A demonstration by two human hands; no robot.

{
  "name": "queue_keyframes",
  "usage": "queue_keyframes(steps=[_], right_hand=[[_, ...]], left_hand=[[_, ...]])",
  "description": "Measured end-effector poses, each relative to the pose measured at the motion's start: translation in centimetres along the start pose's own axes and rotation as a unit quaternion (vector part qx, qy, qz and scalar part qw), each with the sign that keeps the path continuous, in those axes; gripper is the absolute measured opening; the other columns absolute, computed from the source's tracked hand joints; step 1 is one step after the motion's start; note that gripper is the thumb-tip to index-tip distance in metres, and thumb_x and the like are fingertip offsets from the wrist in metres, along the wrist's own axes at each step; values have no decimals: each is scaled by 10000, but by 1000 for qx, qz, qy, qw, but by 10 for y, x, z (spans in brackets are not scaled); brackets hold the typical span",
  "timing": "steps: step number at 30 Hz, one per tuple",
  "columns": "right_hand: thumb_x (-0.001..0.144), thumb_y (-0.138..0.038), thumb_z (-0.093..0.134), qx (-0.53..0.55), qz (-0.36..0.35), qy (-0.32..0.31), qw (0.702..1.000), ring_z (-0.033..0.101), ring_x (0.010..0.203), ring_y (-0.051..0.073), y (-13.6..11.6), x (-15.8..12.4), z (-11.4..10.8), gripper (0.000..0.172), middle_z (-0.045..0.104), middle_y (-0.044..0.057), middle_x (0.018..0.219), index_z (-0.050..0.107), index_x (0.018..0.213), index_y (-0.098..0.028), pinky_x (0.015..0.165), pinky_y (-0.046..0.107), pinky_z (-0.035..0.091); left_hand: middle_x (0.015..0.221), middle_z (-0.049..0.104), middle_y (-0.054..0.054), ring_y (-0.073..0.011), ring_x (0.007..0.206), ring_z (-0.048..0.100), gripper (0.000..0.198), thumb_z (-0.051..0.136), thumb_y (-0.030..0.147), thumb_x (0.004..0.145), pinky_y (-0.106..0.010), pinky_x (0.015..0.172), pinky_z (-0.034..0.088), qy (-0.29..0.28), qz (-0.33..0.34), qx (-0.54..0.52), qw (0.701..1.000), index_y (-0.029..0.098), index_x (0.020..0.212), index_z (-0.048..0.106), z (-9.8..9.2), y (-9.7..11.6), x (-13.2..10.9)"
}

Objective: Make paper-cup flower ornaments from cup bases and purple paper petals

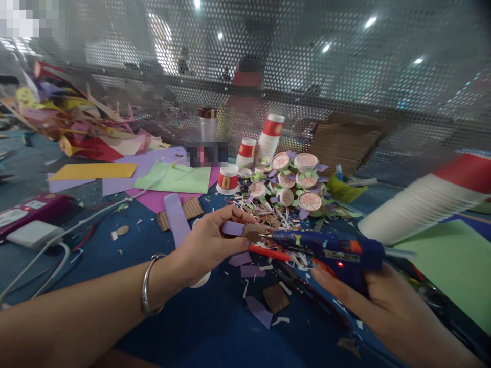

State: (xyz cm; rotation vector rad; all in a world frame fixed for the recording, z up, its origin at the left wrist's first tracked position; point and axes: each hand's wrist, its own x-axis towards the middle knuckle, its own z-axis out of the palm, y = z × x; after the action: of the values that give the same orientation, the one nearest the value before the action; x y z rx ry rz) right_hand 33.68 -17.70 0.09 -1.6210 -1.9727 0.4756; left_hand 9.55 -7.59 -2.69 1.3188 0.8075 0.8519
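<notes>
While the right hand (387, 306) is gripping the glue gun (330, 249), the left hand (209, 245) is pinching a brown disc (252, 232) at its nozzle, above paper scraps (282, 219) and before a cup cluster (295, 181).

My glue gun (330, 250) is dark blue with an orange bit and a tiny red light. The paper strip (232, 228) I pinch mid-frame is purple, its round bit (252, 232) brown. The cups (422, 199) at the right are white with red bands. The table (215, 327) is blue.
</notes>
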Motion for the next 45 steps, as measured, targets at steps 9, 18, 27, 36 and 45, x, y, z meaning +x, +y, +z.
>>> queue_keyframes(steps=[9,18,27,36,45], right_hand=[[964,-460,516,-17,8,2,1000,736,794,246,-1,0,3,367,794,56,952,781,1079,-233,802,351,616],[970,-467,501,-32,11,-4,999,733,788,249,1,0,4,398,795,64,959,778,1115,-221,794,358,618],[974,-444,494,-37,-6,-6,999,756,882,252,0,1,2,373,800,49,1011,781,1120,-256,825,348,624],[968,-470,495,-29,18,-8,999,753,846,253,2,1,3,386,797,60,937,779,1066,-228,788,347,623],[880,-551,603,-5,92,32,995,709,736,255,13,0,-14,365,751,24,734,749,756,-240,651,305,579]], left_hand=[[870,668,10,-111,735,585,319,767,159,663,-235,676,415,-8,-10,-5,1000,180,964,666,1,1,0],[904,658,3,-123,767,585,301,767,177,663,-251,706,429,-5,-3,12,1000,175,948,670,2,2,0],[880,666,10,-107,737,576,269,764,165,680,-233,679,421,-10,5,12,1000,181,932,670,1,1,1],[871,675,15,-82,691,573,245,750,161,697,-205,631,420,-19,11,23,999,168,927,667,2,3,-1],[778,633,28,-72,638,533,278,742,133,689,-191,582,410,-50,6,6,999,160,953,657,2,4,-4]])
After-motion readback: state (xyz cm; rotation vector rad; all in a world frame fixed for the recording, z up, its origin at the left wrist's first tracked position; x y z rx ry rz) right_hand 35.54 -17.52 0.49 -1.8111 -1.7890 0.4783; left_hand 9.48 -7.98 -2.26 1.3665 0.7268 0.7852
